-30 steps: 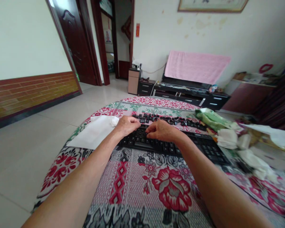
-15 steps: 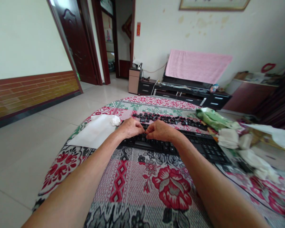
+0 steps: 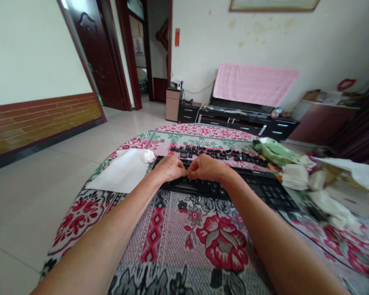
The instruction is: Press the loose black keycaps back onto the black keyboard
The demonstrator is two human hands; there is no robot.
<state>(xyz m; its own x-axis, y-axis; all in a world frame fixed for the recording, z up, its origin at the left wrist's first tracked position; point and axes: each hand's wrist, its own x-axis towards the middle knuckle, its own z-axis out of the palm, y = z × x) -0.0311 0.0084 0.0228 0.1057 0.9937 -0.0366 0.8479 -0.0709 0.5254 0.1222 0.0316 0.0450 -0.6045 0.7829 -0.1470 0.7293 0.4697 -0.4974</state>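
Observation:
A black keyboard (image 3: 258,186) lies across the flowered tablecloth (image 3: 203,233). My left hand (image 3: 169,168) and my right hand (image 3: 206,168) rest over its left half, fingers curled, fingertips meeting in a pinch between them. What they pinch is too small to make out. A row of loose black keycaps (image 3: 218,153) lies just beyond the keyboard. A white sheet with a crumpled tissue (image 3: 124,170) sits to the left of my left hand.
A green packet (image 3: 273,152), folded white tissues (image 3: 295,177) and crumpled paper (image 3: 332,207) crowd the table's right side. Beyond the table stand a low black cabinet with a pink cloth (image 3: 255,84) and an open dark door (image 3: 95,53). The table edge curves close on the left.
Both hands have drawn together over the keyboard; their fingertips, apart a second ago, now touch in a pinch. The view has shifted slightly.

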